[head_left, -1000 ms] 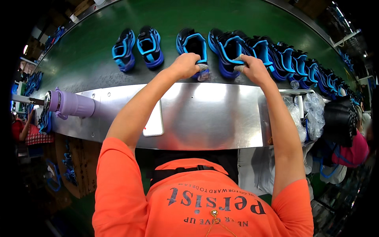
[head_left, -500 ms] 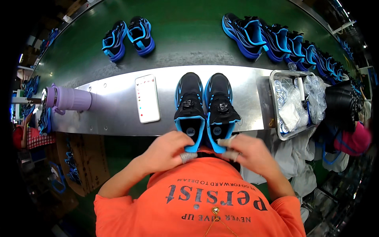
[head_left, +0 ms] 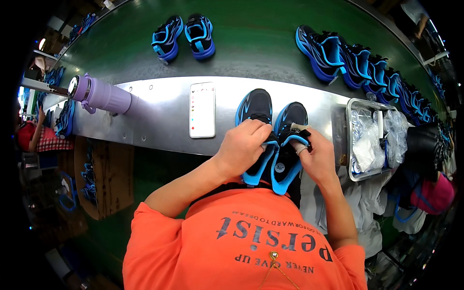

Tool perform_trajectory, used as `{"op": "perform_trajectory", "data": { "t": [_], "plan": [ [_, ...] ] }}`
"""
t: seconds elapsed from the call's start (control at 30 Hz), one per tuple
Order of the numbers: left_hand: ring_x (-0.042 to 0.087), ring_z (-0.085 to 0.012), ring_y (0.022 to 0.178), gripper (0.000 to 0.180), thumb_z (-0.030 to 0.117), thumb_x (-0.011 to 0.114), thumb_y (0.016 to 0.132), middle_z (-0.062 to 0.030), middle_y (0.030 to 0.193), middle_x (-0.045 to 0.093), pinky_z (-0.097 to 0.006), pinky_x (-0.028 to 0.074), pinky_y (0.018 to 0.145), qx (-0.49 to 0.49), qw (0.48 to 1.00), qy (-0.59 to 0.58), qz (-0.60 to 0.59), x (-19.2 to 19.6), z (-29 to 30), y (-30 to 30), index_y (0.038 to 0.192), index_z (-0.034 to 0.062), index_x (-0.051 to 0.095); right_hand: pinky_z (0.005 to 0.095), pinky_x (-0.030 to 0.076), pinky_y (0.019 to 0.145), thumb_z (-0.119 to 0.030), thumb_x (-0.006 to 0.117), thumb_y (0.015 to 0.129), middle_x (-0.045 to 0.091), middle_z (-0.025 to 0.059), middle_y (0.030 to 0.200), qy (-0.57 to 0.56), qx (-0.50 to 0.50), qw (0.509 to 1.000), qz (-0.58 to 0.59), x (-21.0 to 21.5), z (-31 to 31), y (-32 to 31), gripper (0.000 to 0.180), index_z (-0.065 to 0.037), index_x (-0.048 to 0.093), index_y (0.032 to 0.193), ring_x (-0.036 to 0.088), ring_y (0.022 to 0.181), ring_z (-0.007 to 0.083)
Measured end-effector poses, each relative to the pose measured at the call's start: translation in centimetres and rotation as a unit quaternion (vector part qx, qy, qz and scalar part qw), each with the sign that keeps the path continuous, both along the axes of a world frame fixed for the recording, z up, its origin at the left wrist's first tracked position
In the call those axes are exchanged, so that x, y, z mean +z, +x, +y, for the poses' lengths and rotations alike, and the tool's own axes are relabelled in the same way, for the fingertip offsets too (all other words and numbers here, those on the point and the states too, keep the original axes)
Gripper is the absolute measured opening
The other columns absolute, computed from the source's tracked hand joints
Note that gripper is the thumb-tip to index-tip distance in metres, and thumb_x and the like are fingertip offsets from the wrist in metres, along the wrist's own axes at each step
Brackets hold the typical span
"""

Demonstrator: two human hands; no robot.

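Now, 2 shoes (head_left: 270, 135) (black, blue) under fingers (head_left: 258, 131), metal shelf (head_left: 159, 121)

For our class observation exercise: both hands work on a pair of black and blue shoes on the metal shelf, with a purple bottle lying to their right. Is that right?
Not quite. In the head view the purple bottle lies to the left of the shoes, not the right. The left hand and right hand are both on the pair on the metal shelf.

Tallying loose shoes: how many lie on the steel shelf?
2: the left shoe under the left hand, the right shoe beside it at the right hand. Others sit on the green belt.
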State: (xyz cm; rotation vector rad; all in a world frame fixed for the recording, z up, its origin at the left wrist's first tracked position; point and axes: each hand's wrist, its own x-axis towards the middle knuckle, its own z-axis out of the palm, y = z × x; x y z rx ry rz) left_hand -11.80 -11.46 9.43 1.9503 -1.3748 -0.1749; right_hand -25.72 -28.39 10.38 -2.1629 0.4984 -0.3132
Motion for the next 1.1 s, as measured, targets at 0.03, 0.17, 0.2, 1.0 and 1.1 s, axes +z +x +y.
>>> {"op": "perform_trajectory", "data": {
  "t": [0.03, 0.17, 0.2, 1.0, 1.1],
  "plan": [
    [0.062, -0.0348, 0.096, 0.045, -0.006, 0.068, 0.067, -0.0139, 0.104, 0.064, -0.042, 0.052, 0.082, 0.0, 1.0, 0.009, 0.003, 0.0, -0.1, -0.2, 0.111, 0.0023, 0.061, 0.0394, 0.053, 0.073, 0.001, 0.07, 0.079, 0.068, 0.0177, 0.095, 0.023, -0.015, 0.999, 0.016, 0.5, 0.3, 0.0, 0.037, -0.001, 0.063, 0.115, 0.066, 0.082, 0.035],
    [0.059, -0.0324, 0.098, 0.043, -0.005, 0.067, 0.067, -0.0089, 0.106, 0.061, -0.04, 0.052, 0.081, -0.018, 0.998, 0.047, 0.04, 0.2, 0.4, -0.1, 0.107, 0.0106, 0.066, 0.0391, 0.053, 0.079, 0.005, 0.067, 0.077, 0.061, 0.0178, 0.111, -0.077, 0.047, 0.996, 0.024, 2.9, 1.7, -0.3, 0.049, -0.008, 0.062, 0.125, 0.063, 0.098, 0.0359],
    [0.057, -0.0301, 0.094, 0.039, -0.004, 0.067, 0.067, -0.0064, 0.107, 0.06, -0.037, 0.051, 0.08, -0.016, 0.997, 0.041, 0.065, 0.0, 0.7, 0.1, 0.1, 0.0151, 0.068, 0.0395, 0.052, 0.082, 0.007, 0.067, 0.072, 0.056, 0.0177, 0.116, -0.054, 0.054, 0.997, 0.025, 2.6, 2.0, -0.8, 0.056, -0.01, 0.063, 0.125, 0.06, 0.105, 0.0372],
    [0.06, -0.0273, 0.084, 0.043, 0.001, 0.063, 0.073, -0.0175, 0.114, 0.062, -0.035, 0.054, 0.07, -0.022, 0.993, -0.039, -0.111, -1.2, 0.9, -0.9, 0.116, -0.0024, 0.062, 0.0406, 0.049, 0.097, 0.014, 0.062, 0.072, 0.057, 0.0231, 0.129, -0.177, 0.038, 0.983, -0.029, -0.5, 3.2, -2.6, 0.065, 0.003, 0.051, 0.135, 0.058, 0.117, 0.0397],
    [0.06, -0.0263, 0.081, 0.04, 0.002, 0.063, 0.074, -0.0187, 0.11, 0.063, -0.033, 0.054, 0.066, -0.051, 0.99, -0.016, -0.132, -0.9, 0.9, -1.0, 0.114, -0.0039, 0.062, 0.0404, 0.049, 0.098, 0.011, 0.063, 0.072, 0.054, 0.0239, 0.132, -0.192, 0.045, 0.98, 0.005, -1.4, 3.6, -3.1, 0.069, 0.002, 0.049, 0.138, 0.057, 0.119, 0.0391]
  ]
}}
